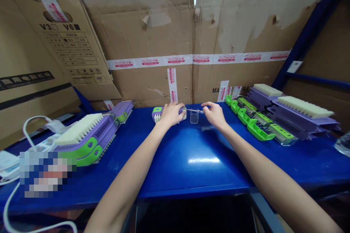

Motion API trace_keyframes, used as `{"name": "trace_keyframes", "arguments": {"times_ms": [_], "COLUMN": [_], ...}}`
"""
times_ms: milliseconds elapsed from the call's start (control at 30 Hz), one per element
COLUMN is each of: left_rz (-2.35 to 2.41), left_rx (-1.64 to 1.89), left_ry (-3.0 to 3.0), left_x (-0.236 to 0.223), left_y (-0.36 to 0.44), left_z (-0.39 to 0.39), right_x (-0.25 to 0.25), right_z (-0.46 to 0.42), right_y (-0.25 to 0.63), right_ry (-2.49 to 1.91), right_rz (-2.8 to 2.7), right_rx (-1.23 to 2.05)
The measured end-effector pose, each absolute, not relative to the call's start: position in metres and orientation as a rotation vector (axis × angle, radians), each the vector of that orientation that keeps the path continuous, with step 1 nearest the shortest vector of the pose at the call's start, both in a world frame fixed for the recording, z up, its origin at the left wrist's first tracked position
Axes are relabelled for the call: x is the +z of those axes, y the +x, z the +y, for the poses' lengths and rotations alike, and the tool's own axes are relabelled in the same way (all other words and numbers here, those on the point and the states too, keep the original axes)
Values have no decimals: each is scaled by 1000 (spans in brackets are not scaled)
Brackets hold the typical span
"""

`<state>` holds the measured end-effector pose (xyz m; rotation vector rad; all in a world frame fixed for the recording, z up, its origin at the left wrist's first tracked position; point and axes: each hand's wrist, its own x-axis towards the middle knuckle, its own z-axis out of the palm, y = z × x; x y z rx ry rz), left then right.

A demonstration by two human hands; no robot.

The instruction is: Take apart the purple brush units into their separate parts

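My left hand (171,113) is wrapped over a purple and green brush (157,114), with white bristles showing at its left end. My fingers hide most of its body. A thin, shiny, clear rod-like piece (193,110) reaches from the brush's right end toward my right hand (214,114). The thumb and forefinger of that hand are closed at the rod's right end. Just below the rod is a small clear plastic piece, like a little cup (194,117); whether the two are joined, I cannot tell.
Purple brushes with cream bristles (82,128) lie on the blue table (177,174) at left, beside a power strip (41,145) and white cable (12,204). At right are green handle parts (258,131), clear-and-green pieces (281,133) and purple bristled parts (303,107). Cardboard (153,36) walls the back.
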<state>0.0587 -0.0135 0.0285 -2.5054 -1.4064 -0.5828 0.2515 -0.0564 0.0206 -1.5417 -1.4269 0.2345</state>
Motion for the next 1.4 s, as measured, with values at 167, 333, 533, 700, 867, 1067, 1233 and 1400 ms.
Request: {"name": "trace_keyframes", "arguments": {"times_ms": [167,333,533,700,867,1067,1233,1400], "left_rz": [-1428,-1428,-1417,-1410,-1416,-1446,-1477,-1458], "left_rx": [-565,-563,-570,-567,-548,-514,-489,-508], "left_ry": [-2499,-2491,-2480,-2468,-2458,-2458,-2451,-2452], "left_x": [29,29,28,28,29,32,33,32], "left_y": [58,57,55,55,55,56,56,56], "left_z": [-14,-15,-16,-16,-16,-18,-20,-21], "right_x": [17,8,0,-4,-4,-1,11,22], "right_z": [-55,-50,-48,-48,-48,-51,-58,-60], "right_y": [253,254,254,253,253,250,252,264], "right_ry": [-1576,-1590,-1595,-1617,-1637,-1696,-1778,-1889], "right_rz": [-1499,-1606,-1661,-1701,-1741,-1765,-1795,-1642], "right_rx": [208,156,123,124,123,113,53,-67]}}
